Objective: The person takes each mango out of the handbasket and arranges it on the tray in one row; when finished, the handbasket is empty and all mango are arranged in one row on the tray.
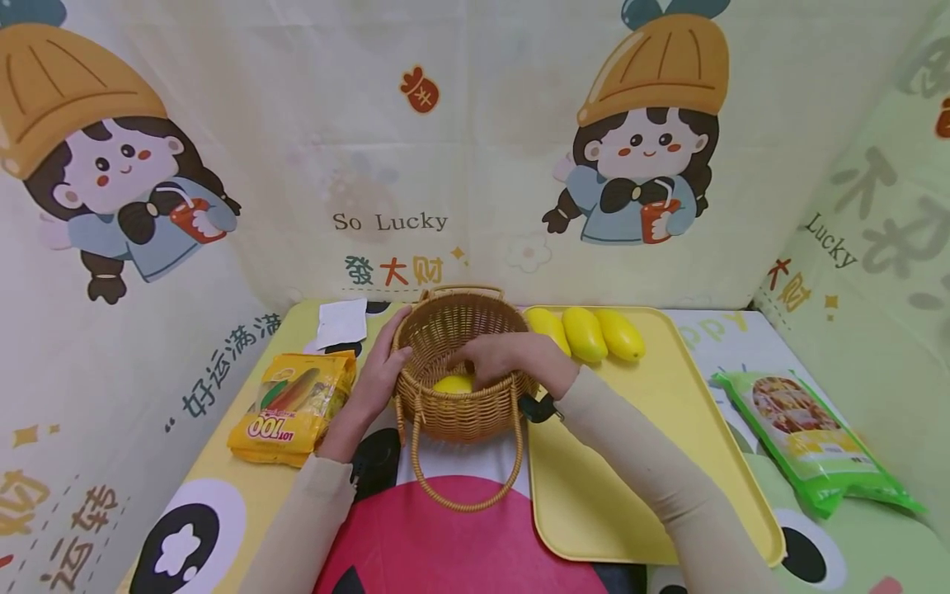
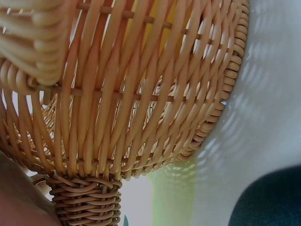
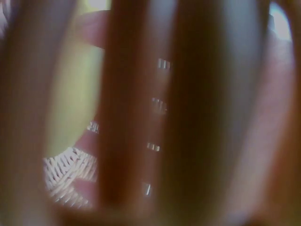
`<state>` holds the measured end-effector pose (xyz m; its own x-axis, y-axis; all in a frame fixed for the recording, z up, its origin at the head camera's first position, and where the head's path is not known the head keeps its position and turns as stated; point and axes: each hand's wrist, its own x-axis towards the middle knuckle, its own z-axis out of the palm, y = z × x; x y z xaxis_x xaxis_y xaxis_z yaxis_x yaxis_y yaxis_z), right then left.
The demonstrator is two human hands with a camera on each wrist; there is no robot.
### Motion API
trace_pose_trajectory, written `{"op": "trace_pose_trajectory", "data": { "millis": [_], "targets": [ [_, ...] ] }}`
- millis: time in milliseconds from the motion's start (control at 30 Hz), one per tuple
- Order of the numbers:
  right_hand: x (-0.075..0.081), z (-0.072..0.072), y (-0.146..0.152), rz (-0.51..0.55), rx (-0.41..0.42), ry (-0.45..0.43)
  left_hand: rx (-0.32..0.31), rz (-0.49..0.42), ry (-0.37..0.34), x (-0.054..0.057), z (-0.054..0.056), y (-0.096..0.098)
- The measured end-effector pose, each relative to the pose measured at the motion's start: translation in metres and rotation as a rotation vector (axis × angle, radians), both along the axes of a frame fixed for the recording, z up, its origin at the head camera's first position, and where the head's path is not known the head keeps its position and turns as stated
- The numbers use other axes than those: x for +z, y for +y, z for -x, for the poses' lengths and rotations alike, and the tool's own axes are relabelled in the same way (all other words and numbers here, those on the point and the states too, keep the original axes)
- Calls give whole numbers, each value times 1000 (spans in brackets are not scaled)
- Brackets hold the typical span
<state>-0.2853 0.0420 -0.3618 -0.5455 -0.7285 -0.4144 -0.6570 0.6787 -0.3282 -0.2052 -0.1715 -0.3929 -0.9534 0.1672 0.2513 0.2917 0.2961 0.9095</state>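
A round wicker basket (image 1: pixel 463 417) stands in the middle of the table, its near handle (image 1: pixel 467 505) folded down toward me. My left hand (image 1: pixel 380 367) holds the basket's left side, thumb at the rim. My right hand (image 1: pixel 493 359) reaches down inside, over a yellow mango (image 1: pixel 453 384) that shows partly below the fingers. In the right wrist view, blurred by wicker close to the lens, the fingers (image 3: pixel 94 28) lie against the mango (image 3: pixel 70 99). The left wrist view shows the woven wall of the basket (image 2: pixel 127 94), with yellow showing through it.
On the right, a yellow tray (image 1: pixel 594 495) carries several mangoes (image 1: pixel 585 334) in a row at its far left. A green food packet (image 1: pixel 809 437) lies beyond it. An orange-yellow snack bag (image 1: pixel 297 404) and a white paper (image 1: pixel 342 322) are at left.
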Motion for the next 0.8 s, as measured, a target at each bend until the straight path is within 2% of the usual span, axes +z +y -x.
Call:
{"op": "trace_pose_trajectory", "data": {
  "millis": [167,433,800],
  "targets": [
    [1,0,0,-24,26,-9,-3,-6,3,-1,1,0],
    [1,1,0,-25,36,37,-3,2,14,-2,2,0],
    [-1,0,-1,-5,-22,67,-2,13,21,-3,3,-2]
  ]
}}
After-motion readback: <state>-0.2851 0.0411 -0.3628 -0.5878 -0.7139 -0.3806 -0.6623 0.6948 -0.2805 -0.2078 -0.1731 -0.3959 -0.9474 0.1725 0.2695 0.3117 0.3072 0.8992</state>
